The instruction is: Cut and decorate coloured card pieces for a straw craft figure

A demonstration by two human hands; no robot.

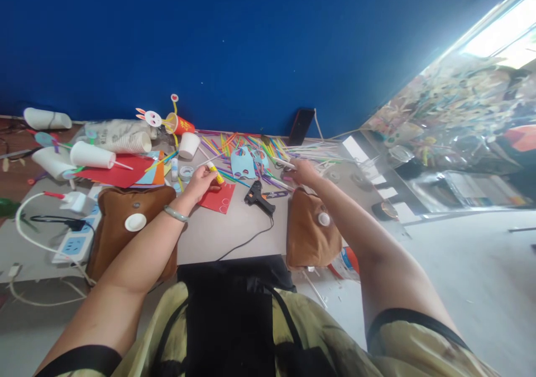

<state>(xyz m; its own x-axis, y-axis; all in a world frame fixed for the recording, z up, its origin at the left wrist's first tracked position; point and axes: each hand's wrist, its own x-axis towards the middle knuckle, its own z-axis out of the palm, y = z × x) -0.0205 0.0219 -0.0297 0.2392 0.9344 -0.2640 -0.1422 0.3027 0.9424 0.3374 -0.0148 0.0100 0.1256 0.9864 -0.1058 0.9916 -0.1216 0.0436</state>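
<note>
My left hand [200, 186] is closed round a small yellow tube [216, 172] with a white end, like a glue stick. Under and beside these fingers lies a red paper sheet [218, 199] with pale outlines drawn on it. My right hand [305, 173] reaches farther out on the right, pinching a slim white stick [287, 165], whose kind is too small to tell. Light blue paper cutouts [243, 163] with holes are between the hands. Nearer to me rests a black glue gun [258, 197], beside a dark cutter-like tool [274, 194].
Colourful sticks [270, 147] are strewn along the blue wall. A phone [301, 127] leans there. Brown cushions lie on the left [157, 226] and right [312, 234]. Paper cups [92, 154], a decorated red cup [180, 124] and a power strip [79, 237] stand left. The glue gun's cord [247, 238] crosses the table.
</note>
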